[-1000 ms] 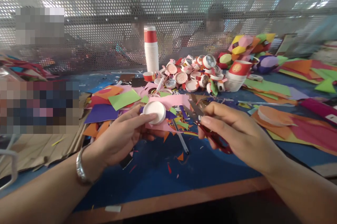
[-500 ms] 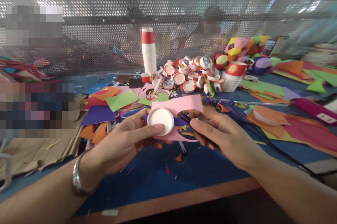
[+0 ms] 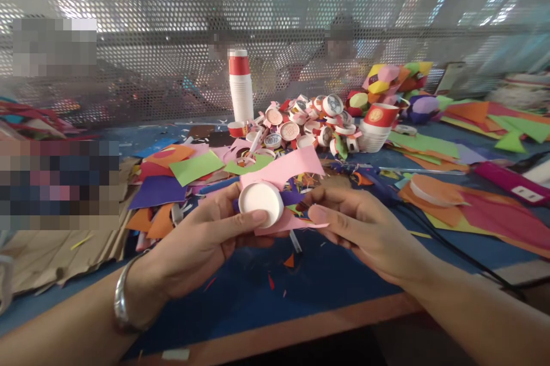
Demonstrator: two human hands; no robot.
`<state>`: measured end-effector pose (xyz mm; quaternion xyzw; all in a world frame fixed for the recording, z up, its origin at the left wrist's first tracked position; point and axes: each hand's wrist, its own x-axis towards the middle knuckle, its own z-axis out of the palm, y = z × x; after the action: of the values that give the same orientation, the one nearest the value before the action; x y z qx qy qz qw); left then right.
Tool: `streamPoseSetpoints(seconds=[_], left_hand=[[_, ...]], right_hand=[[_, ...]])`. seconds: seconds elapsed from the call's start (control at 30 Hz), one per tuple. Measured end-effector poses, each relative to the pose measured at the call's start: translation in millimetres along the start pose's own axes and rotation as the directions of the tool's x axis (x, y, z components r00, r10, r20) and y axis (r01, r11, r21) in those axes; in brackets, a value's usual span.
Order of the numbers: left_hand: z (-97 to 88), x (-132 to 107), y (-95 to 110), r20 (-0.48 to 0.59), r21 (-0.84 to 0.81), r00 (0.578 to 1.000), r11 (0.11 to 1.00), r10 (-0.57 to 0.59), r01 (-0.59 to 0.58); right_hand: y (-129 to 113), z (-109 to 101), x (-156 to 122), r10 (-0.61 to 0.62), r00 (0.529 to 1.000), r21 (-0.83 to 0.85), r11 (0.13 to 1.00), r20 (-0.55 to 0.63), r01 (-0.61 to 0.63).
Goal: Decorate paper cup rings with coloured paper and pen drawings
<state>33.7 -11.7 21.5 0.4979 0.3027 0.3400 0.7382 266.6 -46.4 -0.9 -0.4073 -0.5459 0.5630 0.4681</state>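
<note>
My left hand [image 3: 215, 223], with a silver bangle at its wrist, grips a white round paper cup bottom [image 3: 260, 200] against a sheet of pink paper [image 3: 287, 168]. The thumb presses on the disc's lower rim, and the other fingers are behind the paper. The pink paper is cut through on its right side, leaving an upper strip and a lower strip. My right hand [image 3: 352, 223] is closed beside the lower strip. A dark tip, apparently of scissors [image 3: 303, 205], shows at its fingers; the rest is hidden by the hand.
Behind the hands lies a heap of cut cup bottoms [image 3: 301, 122], between a tall paper cup stack [image 3: 241, 91] and a shorter red-and-white stack [image 3: 378, 125]. Coloured paper [image 3: 197, 167] covers both sides. Flattened cardboard [image 3: 73, 263] lies left; a black cable [image 3: 455, 246] runs right.
The right fingers and dark tool have drawn back slightly from between the pink strips. The upper strip now tilts up to the right, and the lower strip's end lies by my right thumb.
</note>
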Motion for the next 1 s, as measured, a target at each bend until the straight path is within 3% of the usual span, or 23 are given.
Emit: streamPoseSetpoints(seconds=[0.57, 0.8, 1.0], left_hand=[[1.9, -3, -12, -0.003, 0.203, 0.998, 0.977, -0.061, 0.06], [2.7, -4, -13, 0.056, 0.219, 0.997, 0.975, -0.05, 0.037], [1.9, -3, -12, 0.017, 0.236, 0.999, 0.971, -0.04, 0.035]], right_hand=[[0, 1, -2, -0.042, 0.991, 0.005, 0.999, 0.13, 0.041], [-1, -1, -3, -0.059, 0.992, -0.087, 0.994, 0.114, 0.069], [-2, -1, -2, -0.06, 0.992, -0.151, 0.986, 0.109, 0.076]])
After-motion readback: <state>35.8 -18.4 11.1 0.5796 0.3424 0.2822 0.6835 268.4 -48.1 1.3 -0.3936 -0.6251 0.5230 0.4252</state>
